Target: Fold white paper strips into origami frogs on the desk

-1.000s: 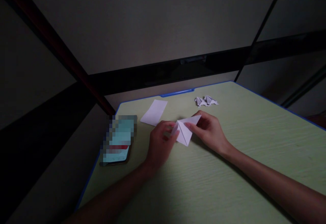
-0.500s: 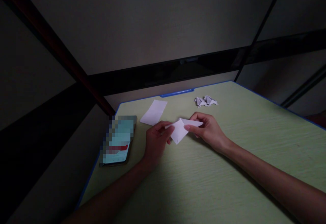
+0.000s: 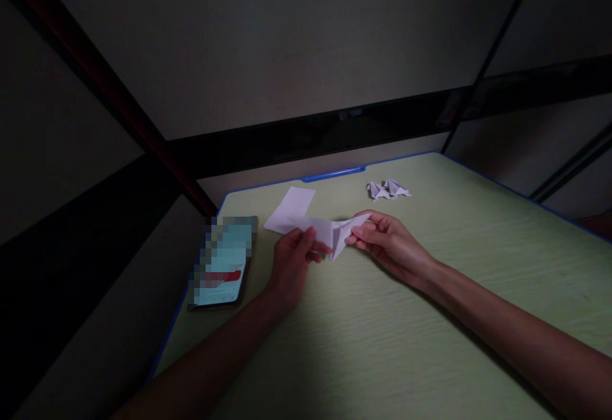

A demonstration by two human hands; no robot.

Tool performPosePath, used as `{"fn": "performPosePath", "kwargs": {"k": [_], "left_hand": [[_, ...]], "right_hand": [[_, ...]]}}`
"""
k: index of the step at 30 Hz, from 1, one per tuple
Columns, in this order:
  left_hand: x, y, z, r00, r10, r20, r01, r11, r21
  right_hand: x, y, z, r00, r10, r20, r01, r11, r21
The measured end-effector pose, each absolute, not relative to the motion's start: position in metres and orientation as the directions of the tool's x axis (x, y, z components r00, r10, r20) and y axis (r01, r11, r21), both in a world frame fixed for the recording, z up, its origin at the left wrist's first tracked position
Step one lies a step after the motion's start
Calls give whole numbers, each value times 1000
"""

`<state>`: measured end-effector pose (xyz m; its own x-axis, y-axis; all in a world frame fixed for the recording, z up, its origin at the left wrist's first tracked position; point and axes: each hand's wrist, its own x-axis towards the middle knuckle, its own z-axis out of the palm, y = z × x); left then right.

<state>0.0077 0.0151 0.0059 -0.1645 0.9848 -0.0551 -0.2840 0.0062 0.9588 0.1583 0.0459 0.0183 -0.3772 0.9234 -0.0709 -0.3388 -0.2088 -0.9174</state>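
A white folded paper piece [image 3: 332, 231] is held a little above the pale green table [image 3: 430, 318], between both hands. My left hand [image 3: 291, 262] pinches its left end with thumb and fingers. My right hand [image 3: 389, 241] pinches its right end, fingers closed on the pointed flap. The paper is spread sideways into a long, flat shape with a point hanging down in the middle.
A flat white paper sheet [image 3: 292, 210] lies behind the hands. A small heap of folded paper figures [image 3: 387, 189] sits near the far edge. A phone [image 3: 222, 262] with a lit screen rests at the table's left edge. Dim walls surround the table.
Both hands have drawn apart and turned the paper. It has gone from a kite-like triangle to a long, flattened shape stretched between them.
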Motion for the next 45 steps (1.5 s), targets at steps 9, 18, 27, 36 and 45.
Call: {"fn": "performPosePath", "kwargs": {"k": [9,18,27,36,45], "left_hand": [[15,9,6,18,996,92,-126,-89,988],[18,8,5,40,997,70,31,-72,997],[15,11,6,-104,983,152,47,-148,988],[7,11,5,-362,924,123,147,-74,986],[9,9,3,-226,970,90,140,-59,988]], "right_hand": [[152,38,20,-433,901,18,-289,-120,-950],[151,38,18,-414,910,15,-314,-128,-941],[152,43,17,-300,953,-31,-329,-134,-935],[154,38,20,-413,907,83,16,99,-995],[157,37,19,-464,870,169,201,289,-936]]}}
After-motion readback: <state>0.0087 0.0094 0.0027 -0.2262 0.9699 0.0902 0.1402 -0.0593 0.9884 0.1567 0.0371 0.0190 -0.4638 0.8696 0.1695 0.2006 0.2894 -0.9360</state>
